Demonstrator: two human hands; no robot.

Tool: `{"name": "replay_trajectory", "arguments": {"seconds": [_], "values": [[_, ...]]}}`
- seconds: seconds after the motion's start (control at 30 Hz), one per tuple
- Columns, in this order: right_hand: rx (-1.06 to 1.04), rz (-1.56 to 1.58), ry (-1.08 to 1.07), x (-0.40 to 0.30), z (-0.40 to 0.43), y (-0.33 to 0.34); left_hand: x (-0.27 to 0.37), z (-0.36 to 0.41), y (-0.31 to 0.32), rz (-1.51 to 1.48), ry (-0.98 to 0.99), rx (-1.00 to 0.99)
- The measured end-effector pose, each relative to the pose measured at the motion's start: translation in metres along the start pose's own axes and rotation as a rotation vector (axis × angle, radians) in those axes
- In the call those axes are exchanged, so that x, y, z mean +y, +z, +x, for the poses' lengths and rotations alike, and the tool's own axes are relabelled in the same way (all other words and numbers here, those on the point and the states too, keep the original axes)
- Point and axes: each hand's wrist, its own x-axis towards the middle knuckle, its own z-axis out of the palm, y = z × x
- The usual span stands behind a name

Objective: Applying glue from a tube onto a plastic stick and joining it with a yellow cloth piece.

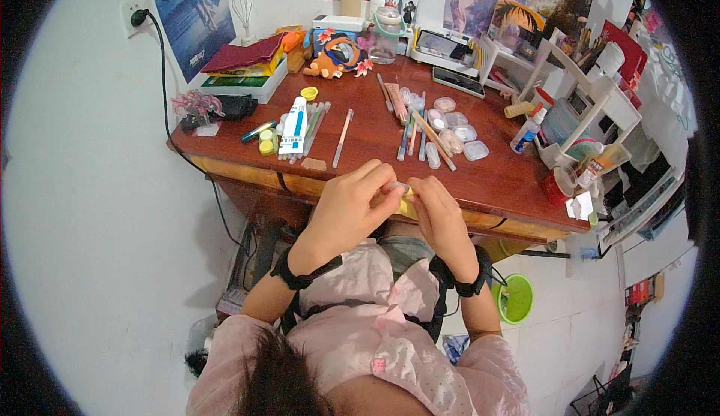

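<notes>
Both hands meet just above the desk's front edge. A small yellow object [407, 209], mostly covered by fingers, is held by my right hand [441, 211]. Between the thumb and fingertips of my left hand [357, 202] is a small clear piece [400, 186] touching the yellow object. Whether the two are one item, I cannot tell. Beyond my left hand lie a pale pen [343, 138], a tan scrap [314, 163] and a white tube with blue marks [293, 126] on several pens. Past my right hand are several clear lidded tubs [465, 133] and a bundle of pens [433, 135].
On the brown wooden desk [242, 135] stand an orange plush toy [332, 59], a phone [458, 81], a spray bottle [529, 130] and a white rack [596, 93]. A black cable [164, 78] hangs at the left. On the floor is a green bin [516, 299].
</notes>
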Motion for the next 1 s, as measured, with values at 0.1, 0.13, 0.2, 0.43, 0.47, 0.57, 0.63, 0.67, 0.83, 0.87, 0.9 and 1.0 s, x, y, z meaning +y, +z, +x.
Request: {"name": "replay_trajectory", "arguments": {"seconds": [0.1,0.13,0.2,0.43,0.47,0.57,0.63,0.67,0.83,0.87,0.9,1.0], "values": [[0.001,-0.048,-0.036,-0.0013,0.0022,-0.0015,-0.0006,-0.0006,0.0001,-0.042,0.010,0.024],[0.018,-0.070,-0.067,-0.0014,0.0028,-0.0015,-0.0012,-0.0006,0.0000,-0.042,0.007,0.025],[0.011,-0.107,-0.093,0.0001,0.0017,0.0003,-0.0020,-0.0005,0.0002,-0.033,0.048,0.054],[0.038,-0.219,-0.190,-0.0041,0.0048,-0.0018,0.0021,-0.0052,-0.0022,0.029,-0.030,0.097],[0.039,-0.218,-0.191,-0.0035,0.0050,-0.0021,0.0030,-0.0057,-0.0012,0.040,-0.031,0.109],[0.089,-0.188,-0.222,0.0003,0.0043,-0.0015,0.0058,-0.0051,-0.0020,0.088,-0.060,0.093],[0.091,-0.242,-0.253,0.0022,0.0025,0.0008,0.0057,-0.0052,-0.0023,0.127,-0.091,0.069],[0.090,-0.241,-0.253,0.0015,0.0025,0.0013,0.0036,-0.0050,-0.0021,0.128,-0.100,0.080],[0.089,-0.203,-0.148,-0.0024,0.0073,0.0012,0.0037,-0.0049,-0.0028,0.085,-0.069,0.131],[0.087,-0.203,-0.149,-0.0019,0.0077,0.0013,0.0040,-0.0044,-0.0047,0.088,-0.046,0.112],[0.074,-0.119,-0.116,-0.0008,0.0080,0.0013,0.0038,-0.0039,-0.0062,0.091,-0.023,0.093],[0.050,-0.022,-0.078,-0.0004,0.0081,-0.0044,-0.0007,-0.0025,-0.0067,0.057,0.050,0.079]]}}
